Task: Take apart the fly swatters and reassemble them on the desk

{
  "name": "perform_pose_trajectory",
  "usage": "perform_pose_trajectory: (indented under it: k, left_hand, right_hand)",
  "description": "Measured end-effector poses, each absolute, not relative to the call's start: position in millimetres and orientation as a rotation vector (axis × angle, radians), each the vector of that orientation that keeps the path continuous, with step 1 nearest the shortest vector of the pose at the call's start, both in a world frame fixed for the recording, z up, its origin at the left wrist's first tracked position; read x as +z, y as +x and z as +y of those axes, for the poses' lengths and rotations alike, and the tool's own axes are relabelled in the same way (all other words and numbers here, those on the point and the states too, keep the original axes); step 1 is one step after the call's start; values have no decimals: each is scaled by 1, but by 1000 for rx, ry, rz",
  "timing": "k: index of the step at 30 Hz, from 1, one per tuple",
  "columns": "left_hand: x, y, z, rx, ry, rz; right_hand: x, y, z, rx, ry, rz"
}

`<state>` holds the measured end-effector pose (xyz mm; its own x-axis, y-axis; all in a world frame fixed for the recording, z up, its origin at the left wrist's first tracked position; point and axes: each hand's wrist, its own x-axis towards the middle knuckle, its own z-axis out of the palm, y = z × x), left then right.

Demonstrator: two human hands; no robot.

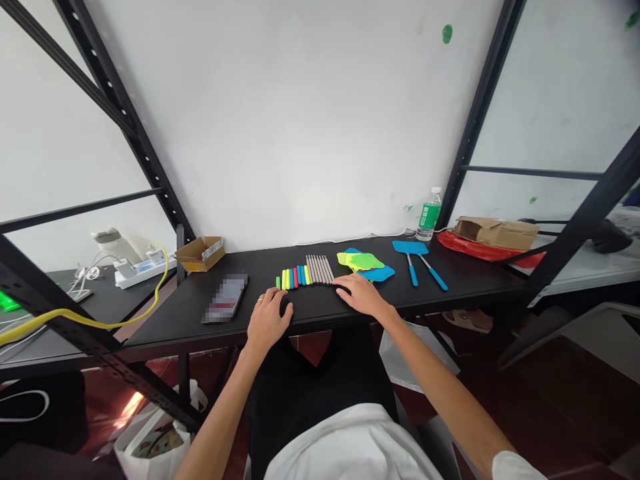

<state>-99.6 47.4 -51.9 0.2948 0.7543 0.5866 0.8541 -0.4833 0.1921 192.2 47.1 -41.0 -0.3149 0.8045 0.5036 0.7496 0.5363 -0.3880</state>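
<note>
My left hand (270, 317) rests on the black table with its thumb apart from the fingers, its fingertips at the near end of a row of short coloured handles (295, 277) in green, yellow, blue and red. My right hand (363, 295) lies with fingers stretched out, the tips close to the right end of a row of slim metal rods (320, 270). Nothing shows in either hand. Beyond the right hand is a pile of flat swatter heads, yellow-green ones (361, 261) over blue ones (379, 274). Two blue fly swatters (411, 248) with blue grips lie farther right.
A phone (226, 299) with a blurred screen and a small open cardboard box (201, 254) are at the left. A water bottle (429, 215) stands by the wall. Black shelf posts (475, 113) rise at both sides. A yellow cable (100, 321) crosses the left post.
</note>
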Motion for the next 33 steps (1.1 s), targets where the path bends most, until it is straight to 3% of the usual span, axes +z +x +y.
perform_pose_trajectory:
  k: [18, 33]
  left_hand:
    - [-49, -99, 46, -1121, -2325, -1646]
    - [-49, -99, 45, -1072, -2303, -1654]
  right_hand:
    - [-42, 188, 43, -162, -1473, -2039]
    - [-43, 188, 49, -85, -1801, -1827]
